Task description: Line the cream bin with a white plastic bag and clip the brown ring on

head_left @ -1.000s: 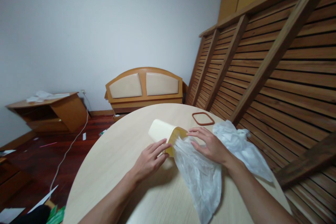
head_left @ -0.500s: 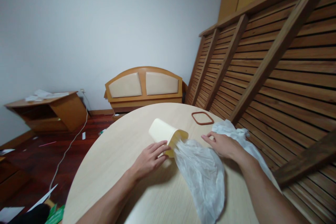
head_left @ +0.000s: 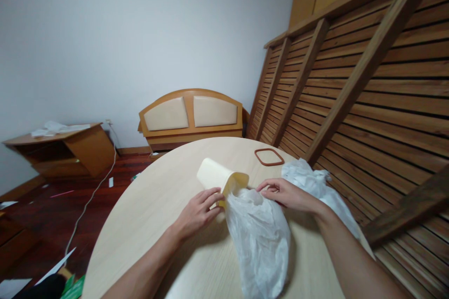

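A small cream trash bin (head_left: 214, 175) lies on its side on the round table, mouth facing right. My left hand (head_left: 198, 210) grips the near side of its rim, fingertips on the edge. One end of a translucent white plastic bag (head_left: 259, 238) is inside the mouth, and the rest spreads over the table toward me. My right hand (head_left: 286, 192) is closed, with thumb and fingers pinching the bag's upper edge just right of the mouth. Behind that hand lies a brown rounded-square ring (head_left: 269, 157), flat on the tabletop.
Another crumpled white plastic bag (head_left: 305, 175) lies at the right table edge, beside my right forearm. A slatted wooden frame (head_left: 351, 117) leans close along the right. Beyond the round table (head_left: 140, 215) stand a headboard (head_left: 191, 112) and a low cabinet (head_left: 84, 149).
My right hand has moved left and pinched the bag near the bin's mouth. The bag has bunched and shifted left toward the bin. My left hand stays on the rim.
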`<state>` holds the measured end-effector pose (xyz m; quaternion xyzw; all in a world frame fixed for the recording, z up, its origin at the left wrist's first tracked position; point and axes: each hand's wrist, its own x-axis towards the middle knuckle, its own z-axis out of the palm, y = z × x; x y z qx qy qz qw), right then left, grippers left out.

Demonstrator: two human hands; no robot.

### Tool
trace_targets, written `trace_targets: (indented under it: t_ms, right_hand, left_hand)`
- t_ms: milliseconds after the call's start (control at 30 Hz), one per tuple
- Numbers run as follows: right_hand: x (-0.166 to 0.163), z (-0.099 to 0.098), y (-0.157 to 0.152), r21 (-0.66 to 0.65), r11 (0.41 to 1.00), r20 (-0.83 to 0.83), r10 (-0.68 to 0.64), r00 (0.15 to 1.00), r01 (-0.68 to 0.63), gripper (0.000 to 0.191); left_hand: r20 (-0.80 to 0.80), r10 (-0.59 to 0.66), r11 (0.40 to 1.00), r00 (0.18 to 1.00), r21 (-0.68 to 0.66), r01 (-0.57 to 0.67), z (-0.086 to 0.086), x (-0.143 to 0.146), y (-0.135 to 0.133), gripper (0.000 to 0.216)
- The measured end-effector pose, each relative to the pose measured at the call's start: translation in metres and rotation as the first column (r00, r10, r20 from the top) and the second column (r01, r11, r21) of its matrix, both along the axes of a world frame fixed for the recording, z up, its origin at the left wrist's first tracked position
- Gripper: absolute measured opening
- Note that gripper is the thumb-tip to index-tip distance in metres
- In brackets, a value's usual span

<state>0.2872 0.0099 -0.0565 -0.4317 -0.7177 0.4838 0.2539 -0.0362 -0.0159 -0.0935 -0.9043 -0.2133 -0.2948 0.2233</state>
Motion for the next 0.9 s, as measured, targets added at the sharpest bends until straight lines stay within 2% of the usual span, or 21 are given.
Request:
trace_targets:
  t_ms: [100, 200, 400, 533, 700, 800, 900]
  right_hand:
    - [-0.001, 0.004, 0.001, -0.001, 1.0, -0.099, -0.028, 0.995, 0.028, 0.03]
    - [0.003, 0.002, 0.002, 0.038, 0.999, -0.113, 0.036, 0.993, -0.032, 0.024]
    - [0.015, 0.0, -0.001, 0.131, 0.968, 0.025, 0.212, 0.977, -0.214, 0.026]
    - [0.02, 0.003, -0.003, 0.103, 0.966, 0.146, 0.221, 0.964, -0.237, 0.031]
    - [0.017, 0.003, -0.003, 0.13, 0.946, 0.213, 0.265, 0.94, -0.296, 0.021]
    - [0.012, 0.001, -0.002, 0.187, 0.944, 0.167, 0.242, 0.956, -0.272, 0.014]
    - [0.003, -0.002, 0.002, 0.324, 0.928, 0.101, 0.156, 0.983, -0.181, 0.009]
  left_hand:
    - [-0.005, 0.009, 1.0, 1.0, -0.002, -0.009, -0.002, -0.001, 0.001, 0.011]
    - [0.013, 0.013, 1.0, 1.0, 0.008, -0.013, -0.002, -0.003, 0.003, 0.011]
    - [0.048, 0.035, 0.999, 0.998, 0.029, -0.036, 0.002, -0.007, 0.005, 0.014]
    - [0.045, 0.03, 0.999, 0.999, 0.014, -0.03, 0.002, -0.007, 0.005, 0.012]
    - [0.058, 0.034, 0.999, 0.998, 0.02, -0.035, -0.001, -0.007, 0.006, 0.011]
    - [0.067, 0.039, 0.999, 0.997, -0.006, -0.038, -0.002, -0.008, 0.007, 0.012]
    - [0.078, 0.039, 0.996, 0.996, -0.081, -0.032, -0.001, -0.008, 0.006, 0.016]
